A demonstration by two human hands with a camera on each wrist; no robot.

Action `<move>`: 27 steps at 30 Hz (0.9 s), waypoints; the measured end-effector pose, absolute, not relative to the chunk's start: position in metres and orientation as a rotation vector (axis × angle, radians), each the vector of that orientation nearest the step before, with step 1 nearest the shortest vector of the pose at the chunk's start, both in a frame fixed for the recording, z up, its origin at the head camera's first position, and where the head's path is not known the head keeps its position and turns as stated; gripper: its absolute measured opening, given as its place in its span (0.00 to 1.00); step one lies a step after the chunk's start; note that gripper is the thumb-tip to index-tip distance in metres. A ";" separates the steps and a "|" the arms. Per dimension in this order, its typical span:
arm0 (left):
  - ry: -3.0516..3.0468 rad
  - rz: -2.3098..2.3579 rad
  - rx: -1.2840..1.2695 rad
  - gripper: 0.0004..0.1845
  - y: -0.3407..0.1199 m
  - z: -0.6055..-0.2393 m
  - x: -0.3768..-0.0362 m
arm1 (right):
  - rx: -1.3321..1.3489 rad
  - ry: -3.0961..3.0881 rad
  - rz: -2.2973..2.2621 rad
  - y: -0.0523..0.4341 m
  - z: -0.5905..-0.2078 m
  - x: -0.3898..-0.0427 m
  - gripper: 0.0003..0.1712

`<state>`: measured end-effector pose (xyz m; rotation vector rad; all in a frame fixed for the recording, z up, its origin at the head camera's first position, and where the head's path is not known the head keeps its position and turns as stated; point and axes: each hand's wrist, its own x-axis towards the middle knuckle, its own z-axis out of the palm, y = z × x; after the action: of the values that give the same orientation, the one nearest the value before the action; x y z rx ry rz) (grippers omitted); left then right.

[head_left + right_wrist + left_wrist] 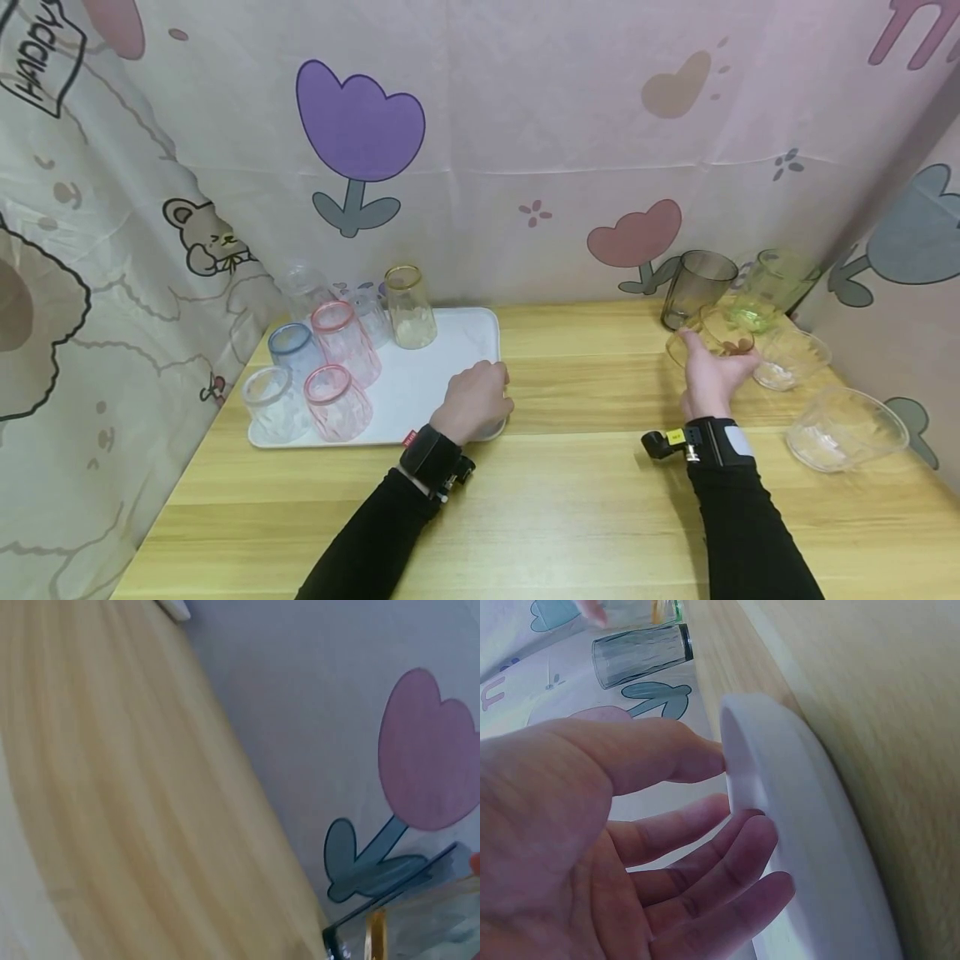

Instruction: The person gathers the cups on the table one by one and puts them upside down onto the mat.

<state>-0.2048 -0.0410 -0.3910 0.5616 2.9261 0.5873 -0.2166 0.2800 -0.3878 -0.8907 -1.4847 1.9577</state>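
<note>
Fingers (735, 847) of left hand (474, 402) curled round white tray (450, 350) corner; right hand (708, 371) gripped amber glass (722, 332). Judged fragile, slippery; grasp sidewall.

This looks like a home corner set up for recording rather than a kitchen or shop. A cartoon-printed fabric curtain (480, 125) with tulips and a bear fills the upper frame and both sides, enclosing a light wooden table (570, 500) that carries a white tray (427, 383) and plastic tumblers (341, 342).
</note>
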 end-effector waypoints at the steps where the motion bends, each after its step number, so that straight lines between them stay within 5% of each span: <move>1: 2.926 0.588 0.560 0.14 -0.041 -0.391 -0.205 | -0.870 -1.470 1.983 0.278 -0.386 -0.216 0.46; 14: 2.919 0.594 0.550 0.15 -0.041 -0.392 -0.205 | -0.611 -1.420 2.078 0.241 -0.373 -0.214 0.28; 23: 2.929 0.595 0.555 0.15 -0.042 -0.391 -0.205 | -0.479 -1.577 2.160 0.207 -0.364 -0.206 0.38; 27: 2.928 0.601 0.549 0.15 -0.042 -0.390 -0.204 | -0.411 -1.619 2.195 0.192 -0.362 -0.203 0.29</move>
<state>-0.2041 -0.0416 -0.3903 0.5489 2.9281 0.6008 -0.2028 0.1923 -0.3619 -0.4113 -1.6195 2.1949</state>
